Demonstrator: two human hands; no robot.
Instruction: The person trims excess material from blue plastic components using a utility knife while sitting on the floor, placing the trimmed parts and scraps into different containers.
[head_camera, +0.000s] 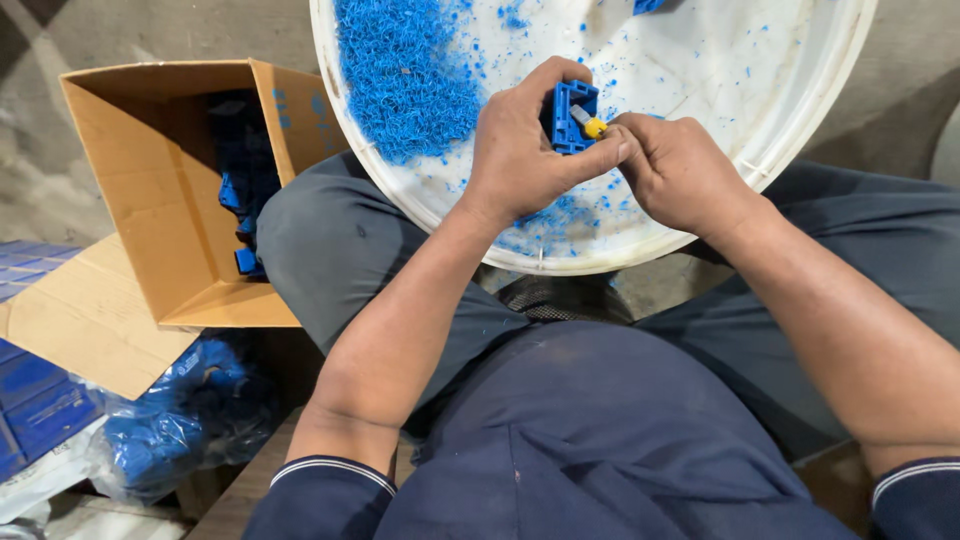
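Observation:
My left hand (520, 150) grips a small blue plastic moulded part (570, 115) over a big round white tray (800, 110) that rests on my knees. My right hand (675, 170) holds a small knife with a yellow handle (592, 126), its tip against the blue part. A thick heap of blue plastic shavings (400, 75) lies on the tray's left side, with loose bits scattered across it.
An open cardboard box (170, 200) with several blue parts (245, 190) inside stands at my left. Below it lie a flat cardboard sheet (85, 320), a clear bag of blue parts (185, 415) and blue flat packs (35, 395). The floor is concrete.

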